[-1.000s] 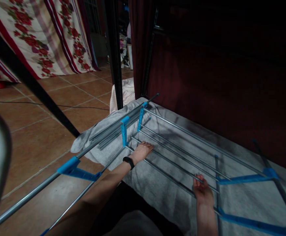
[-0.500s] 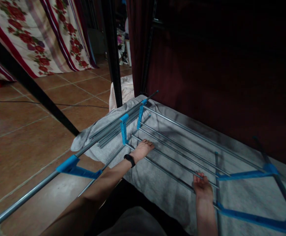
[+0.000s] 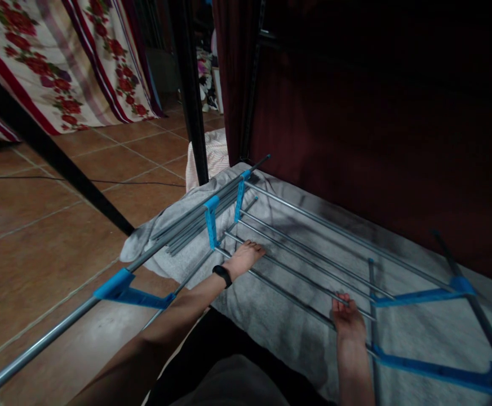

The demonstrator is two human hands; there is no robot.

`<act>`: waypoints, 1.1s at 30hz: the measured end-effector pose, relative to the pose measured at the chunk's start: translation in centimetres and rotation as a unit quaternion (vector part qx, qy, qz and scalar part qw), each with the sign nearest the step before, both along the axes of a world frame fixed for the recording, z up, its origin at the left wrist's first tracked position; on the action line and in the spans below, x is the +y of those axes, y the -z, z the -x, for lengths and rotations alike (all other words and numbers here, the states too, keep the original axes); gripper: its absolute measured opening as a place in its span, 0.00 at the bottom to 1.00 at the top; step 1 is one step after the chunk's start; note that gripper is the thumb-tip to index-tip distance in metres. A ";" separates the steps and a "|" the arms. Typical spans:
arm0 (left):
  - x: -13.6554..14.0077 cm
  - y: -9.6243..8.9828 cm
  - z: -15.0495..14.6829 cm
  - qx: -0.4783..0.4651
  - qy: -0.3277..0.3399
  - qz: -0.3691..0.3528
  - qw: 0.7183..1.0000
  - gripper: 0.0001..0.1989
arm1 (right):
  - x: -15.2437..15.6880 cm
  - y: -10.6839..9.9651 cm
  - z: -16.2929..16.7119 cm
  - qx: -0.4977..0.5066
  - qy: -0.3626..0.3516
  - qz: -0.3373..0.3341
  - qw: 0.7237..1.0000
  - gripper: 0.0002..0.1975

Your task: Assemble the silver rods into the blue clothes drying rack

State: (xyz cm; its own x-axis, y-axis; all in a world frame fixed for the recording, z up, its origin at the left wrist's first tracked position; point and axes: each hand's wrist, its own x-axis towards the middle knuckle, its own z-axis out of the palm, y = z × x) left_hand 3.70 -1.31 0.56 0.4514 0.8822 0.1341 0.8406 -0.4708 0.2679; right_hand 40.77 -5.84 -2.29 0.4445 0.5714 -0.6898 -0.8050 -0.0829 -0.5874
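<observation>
A rack of grey metal tubes with blue plastic brackets lies across the grey cloth in front of me. One inner metal tube (image 3: 300, 277) runs between my hands. My left hand (image 3: 246, 257), with a black band at the wrist, is closed over its far left part, palm down. Near its right end, my right hand (image 3: 347, 313) has its palm turned up and its fingers curled around the same tube. Blue brackets (image 3: 212, 223) stand just left of my left hand. To the right of my right hand, another blue bracket (image 3: 415, 299) joins the tubes to a crossbar.
Several loose grey tubes (image 3: 190, 231) lie bundled on the grey cloth (image 3: 292, 332) at the left. A slanted black post (image 3: 72, 163) and an upright one (image 3: 193, 107) stand by the tiled floor (image 3: 123, 158). A dark red curtain (image 3: 355, 141) hangs behind the rack.
The view has shifted slightly. Both hands stay in the same places on the tube, and the rack has not visibly moved.
</observation>
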 end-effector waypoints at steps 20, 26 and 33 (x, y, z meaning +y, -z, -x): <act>1.6 0.8 1.9 -0.123 -0.013 0.032 0.992 0.02 | 0.4 0.9 1.4 0.017 0.059 -0.046 0.997 0.07; 2.3 1.5 2.3 -0.120 -0.021 0.052 0.991 0.06 | 0.5 1.1 2.0 0.017 0.084 -0.071 0.994 0.06; 2.6 1.3 2.4 -0.126 -0.051 0.076 0.988 0.09 | 0.8 1.2 2.5 0.013 0.089 -0.078 0.993 0.05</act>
State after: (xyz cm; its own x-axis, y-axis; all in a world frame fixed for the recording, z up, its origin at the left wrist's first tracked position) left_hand 1.29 1.24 -0.76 0.3279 0.9401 0.0935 0.7794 -0.3251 0.5356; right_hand 38.26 -5.08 -3.47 0.5313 0.5864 -0.6114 -0.8138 0.1527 -0.5607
